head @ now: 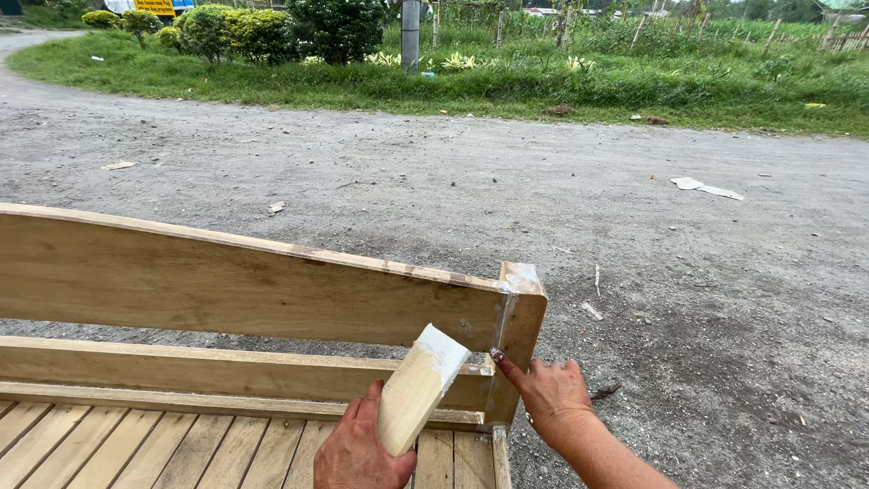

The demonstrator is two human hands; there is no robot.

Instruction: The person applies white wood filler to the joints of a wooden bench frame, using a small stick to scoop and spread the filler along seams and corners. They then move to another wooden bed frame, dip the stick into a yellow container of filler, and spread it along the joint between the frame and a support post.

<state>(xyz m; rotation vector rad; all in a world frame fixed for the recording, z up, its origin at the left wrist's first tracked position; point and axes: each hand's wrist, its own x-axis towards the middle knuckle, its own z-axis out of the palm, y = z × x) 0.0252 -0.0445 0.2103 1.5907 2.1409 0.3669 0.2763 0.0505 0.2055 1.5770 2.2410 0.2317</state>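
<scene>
**Wooden block held at the corner post of an unfinished bench**

Far left: wide backrest board (226, 285) of a bare wooden bench, running toward the right; beneath it a narrower rail (208, 369), then seat slats (136, 448) along the bottom edge. Lower centre: left hand (358, 448) wrapped round the lower end of a pale wooden block (415, 389), thumb up along its left face, fingers closed on it. Block tilted, top end leaning right, coated with white paste, raised in front of the rail and just left of the corner post (518, 340). Same white smears on the post's top and down the joint with the backrest. Right of the block: right hand (554, 394) loosely spread, holding nothing, index fingertip pressed against the post's lower front, remaining fingers bent beside the post's outer side. Forearm running off to the lower right. Beyond the bench: grey gravel road (634, 235) with scattered scraps of litter (706, 188). Farther back: grass verge (543, 86), bushes, a pole (410, 32).
</scene>
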